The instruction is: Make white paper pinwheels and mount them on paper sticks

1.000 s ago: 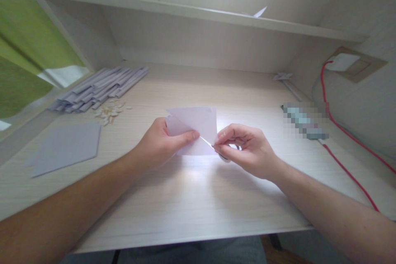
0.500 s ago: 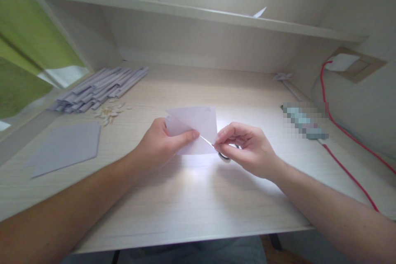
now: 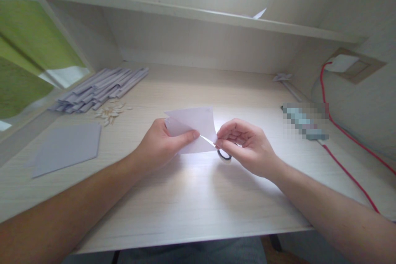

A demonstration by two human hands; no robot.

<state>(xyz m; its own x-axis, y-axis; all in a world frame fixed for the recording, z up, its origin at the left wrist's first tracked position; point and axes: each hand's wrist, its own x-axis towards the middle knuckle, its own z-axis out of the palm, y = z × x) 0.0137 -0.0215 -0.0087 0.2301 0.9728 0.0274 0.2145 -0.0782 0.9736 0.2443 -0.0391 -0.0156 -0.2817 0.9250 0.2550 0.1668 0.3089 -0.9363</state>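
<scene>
Paper pinched in 2 hands above bench, small scissors at right.

Left hand (image 3: 161,142) closed on folded white paper (image 3: 193,128), thumb on top to steady it; right hand (image 3: 244,146) closed round scissors (image 3: 223,154), blade tip at paper's lower right edge. Further out on bench (image 3: 185,206): 1 flat sheet (image 3: 66,146), 1 bundle of rolled paper strips (image 3: 99,88), scattered offcuts (image 3: 109,111), 1 red cable (image 3: 346,132).

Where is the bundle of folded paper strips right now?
Head view: the paper strips lie far left on the desk, beside the small scraps.
</scene>
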